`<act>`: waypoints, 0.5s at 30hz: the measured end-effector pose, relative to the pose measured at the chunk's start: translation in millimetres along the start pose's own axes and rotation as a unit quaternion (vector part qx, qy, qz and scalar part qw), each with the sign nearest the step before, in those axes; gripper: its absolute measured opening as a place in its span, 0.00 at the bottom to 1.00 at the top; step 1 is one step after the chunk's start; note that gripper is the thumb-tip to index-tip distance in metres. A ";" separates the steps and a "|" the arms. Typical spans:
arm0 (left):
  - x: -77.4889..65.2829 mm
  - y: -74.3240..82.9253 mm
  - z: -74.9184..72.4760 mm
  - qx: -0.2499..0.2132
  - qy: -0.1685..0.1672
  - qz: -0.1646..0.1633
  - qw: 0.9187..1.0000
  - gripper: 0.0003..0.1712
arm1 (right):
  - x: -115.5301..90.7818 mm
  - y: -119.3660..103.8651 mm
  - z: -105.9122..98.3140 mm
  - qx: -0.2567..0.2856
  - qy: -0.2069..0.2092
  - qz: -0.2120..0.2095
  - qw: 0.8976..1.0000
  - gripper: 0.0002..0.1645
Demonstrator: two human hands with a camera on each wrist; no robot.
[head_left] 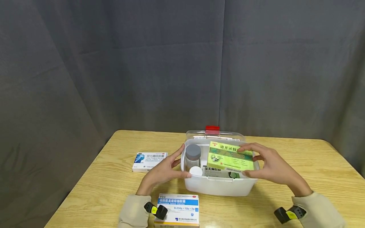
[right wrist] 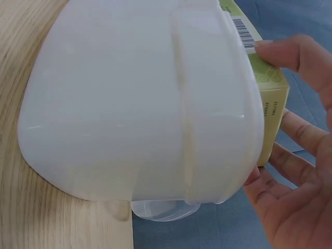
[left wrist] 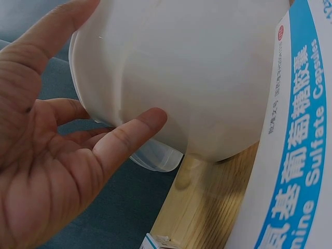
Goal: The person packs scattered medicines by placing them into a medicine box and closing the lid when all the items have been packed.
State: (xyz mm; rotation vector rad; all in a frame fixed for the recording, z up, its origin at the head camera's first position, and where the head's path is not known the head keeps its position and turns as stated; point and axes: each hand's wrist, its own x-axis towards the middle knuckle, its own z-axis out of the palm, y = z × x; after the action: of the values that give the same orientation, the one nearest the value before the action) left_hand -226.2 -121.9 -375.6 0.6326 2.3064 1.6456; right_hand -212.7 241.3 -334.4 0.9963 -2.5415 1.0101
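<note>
A translucent white plastic storage box (head_left: 220,186) stands on the table with its lid folded back. My left hand (head_left: 163,172) spreads around its left end, thumb by the front rim and straight fingers against the side. My right hand (head_left: 269,163) grips a green medicine box (head_left: 229,155) by its right end, thumb at the front edge and fingers over the top. This green box lies tilted at the mouth of the storage box, above a white-and-black medicine box (head_left: 218,172). Left of them inside stand a grey-capped bottle (head_left: 193,155) and a white round cap (head_left: 196,171).
A blue-and-white medicine box (head_left: 178,210) lies near the front, beside my left wrist. Another white medicine box (head_left: 149,161) is farther back on the left. The clear lid with a red latch (head_left: 212,129) rises behind the storage box. Dark curtain hangs past the wooden table (head_left: 308,171).
</note>
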 end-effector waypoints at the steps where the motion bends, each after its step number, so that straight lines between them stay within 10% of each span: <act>1: 0.1 0.2 0.0 0.003 0.001 0.000 1.000 0.61 | 1.6 0.6 -0.3 0.000 -0.002 0.002 1.000 0.34; 15: 0.0 -1.0 -0.8 0.004 0.000 -0.005 1.000 0.61 | 20.9 9.8 7.2 0.008 -0.044 0.023 0.999 0.32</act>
State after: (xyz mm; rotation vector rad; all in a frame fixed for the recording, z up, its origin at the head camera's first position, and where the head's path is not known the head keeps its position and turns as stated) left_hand -226.7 -122.9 -376.2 0.6218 2.3133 1.6341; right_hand -234.4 230.9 -335.7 1.0123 -2.6428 1.0217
